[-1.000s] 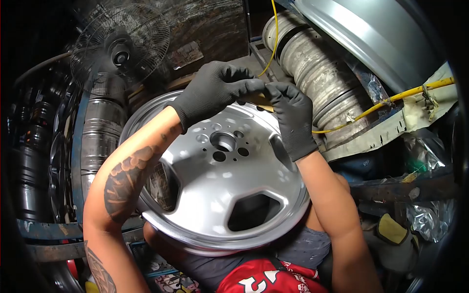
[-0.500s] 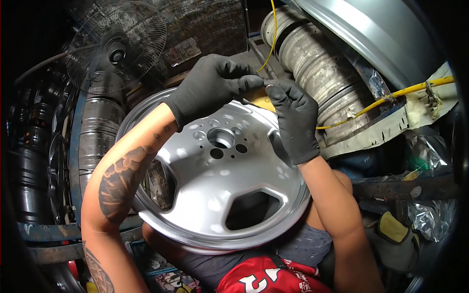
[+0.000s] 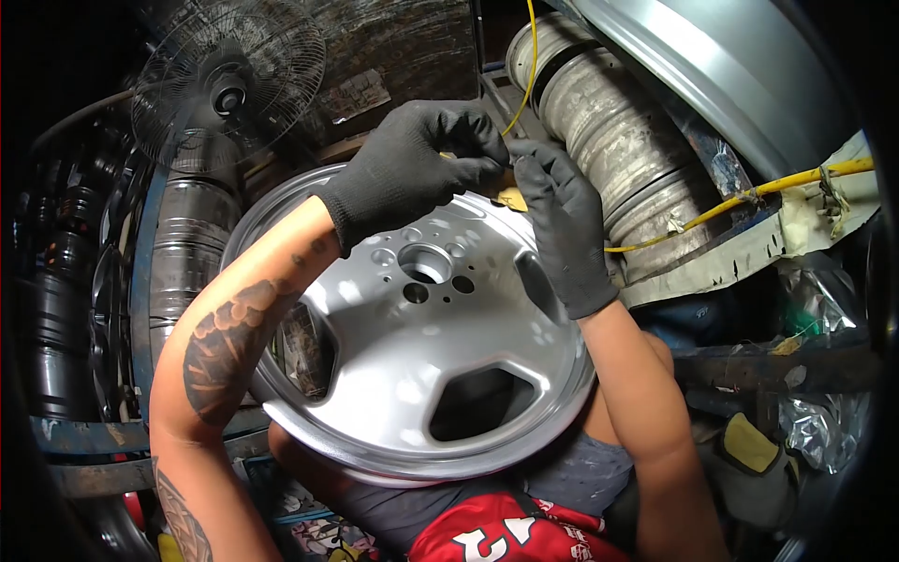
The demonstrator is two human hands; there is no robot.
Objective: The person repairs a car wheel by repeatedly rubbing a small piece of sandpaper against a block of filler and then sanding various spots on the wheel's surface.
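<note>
Both hands wear dark grey gloves and meet above the far rim of a silver alloy wheel [image 3: 375, 365]. My left hand [image 3: 421, 164] is closed, its thumb and fingers pinching a small yellow sheet [image 3: 510, 199] that looks like sandpaper. My right hand [image 3: 567, 215] is closed on the same sheet, its fingertips almost touching the left ones. Gloves hide most of the sheet; a yellow part shows below the right fingertips. The wheel lies face up, tilted, over my lap, with pale smooth patches around its hub hole and bolt holes.
A fan [image 3: 228, 94] stands at the back left. Stacked rims line the left [image 3: 197, 215] and the right [image 3: 609, 122]. A yellow hose [image 3: 768, 185] crosses the right side. Crumpled plastic [image 3: 819, 426] and a grey-yellow item [image 3: 754, 468] lie at the lower right.
The fingers have shifted around the yellow sheet, and less of it shows between the hands. The right fingers have straightened somewhat. The wheel stays in place.
</note>
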